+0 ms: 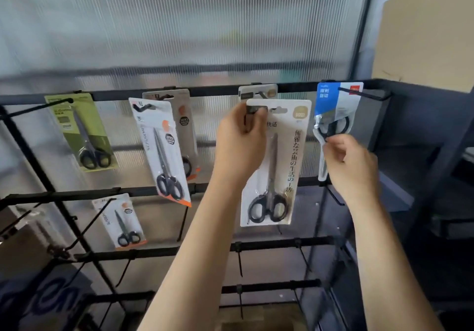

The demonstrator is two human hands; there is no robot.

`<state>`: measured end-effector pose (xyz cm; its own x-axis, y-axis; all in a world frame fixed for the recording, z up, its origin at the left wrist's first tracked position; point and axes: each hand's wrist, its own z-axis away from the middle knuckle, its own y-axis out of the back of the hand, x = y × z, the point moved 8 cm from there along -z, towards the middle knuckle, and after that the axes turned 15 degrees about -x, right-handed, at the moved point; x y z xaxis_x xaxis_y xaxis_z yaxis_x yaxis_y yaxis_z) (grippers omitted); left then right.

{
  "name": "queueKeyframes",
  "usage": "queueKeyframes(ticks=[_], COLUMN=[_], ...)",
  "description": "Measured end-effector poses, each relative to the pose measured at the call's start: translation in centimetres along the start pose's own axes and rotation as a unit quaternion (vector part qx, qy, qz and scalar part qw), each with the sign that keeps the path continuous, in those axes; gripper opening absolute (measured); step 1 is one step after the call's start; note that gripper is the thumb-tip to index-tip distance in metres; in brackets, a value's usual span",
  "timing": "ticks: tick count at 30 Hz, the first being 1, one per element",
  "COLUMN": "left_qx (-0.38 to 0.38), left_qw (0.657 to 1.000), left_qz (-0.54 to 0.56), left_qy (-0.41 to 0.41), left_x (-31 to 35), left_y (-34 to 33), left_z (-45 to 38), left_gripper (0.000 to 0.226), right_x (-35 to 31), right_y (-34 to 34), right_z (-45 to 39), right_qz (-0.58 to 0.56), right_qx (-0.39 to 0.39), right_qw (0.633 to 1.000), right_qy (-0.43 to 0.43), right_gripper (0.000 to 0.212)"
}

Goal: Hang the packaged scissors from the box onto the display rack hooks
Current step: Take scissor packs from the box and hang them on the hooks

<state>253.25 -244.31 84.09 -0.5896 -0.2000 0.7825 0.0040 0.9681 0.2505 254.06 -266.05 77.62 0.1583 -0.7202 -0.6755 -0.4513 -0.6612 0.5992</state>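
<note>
your left hand (239,146) pinched the top corner of the white scissors pack (275,161), thumb and fingers closed right around its hang hole, holding it up against the top bar of the black display rack (159,193). looked like the hole was at the hook tip, but it was too blurry to say if it was actually on. another pack hung just behind it. your right hand (350,164) had its fingers curled, pinching the lower edge of the blue-topped pack (336,115) on the rightmost hook (364,94). green pack (82,130) and orange-trimmed packs (164,151) hung to the left.
</note>
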Motion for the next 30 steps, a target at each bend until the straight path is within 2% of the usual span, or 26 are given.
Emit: queueKeyframes(ticks=[7,30], left_qx=[0.038,0.07], left_qw=[0.999,0.987], left_qz=[-0.012,-0.107], left_qy=[0.012,0.093], left_x=[-0.6,-6.4], left_y=[0.1,-0.1], left_z=[-0.8,-8.0], left_gripper=[0.042,0.023], right_x=[0.9,2.7], right_y=[-2.2,-4.1], right_z=[-0.9,-3.2], right_qz=[0.024,0.06], right_qx=[-0.039,-0.092], right_qw=[0.999,0.993], right_qy=[0.005,0.046], right_gripper=[0.023,0.023])
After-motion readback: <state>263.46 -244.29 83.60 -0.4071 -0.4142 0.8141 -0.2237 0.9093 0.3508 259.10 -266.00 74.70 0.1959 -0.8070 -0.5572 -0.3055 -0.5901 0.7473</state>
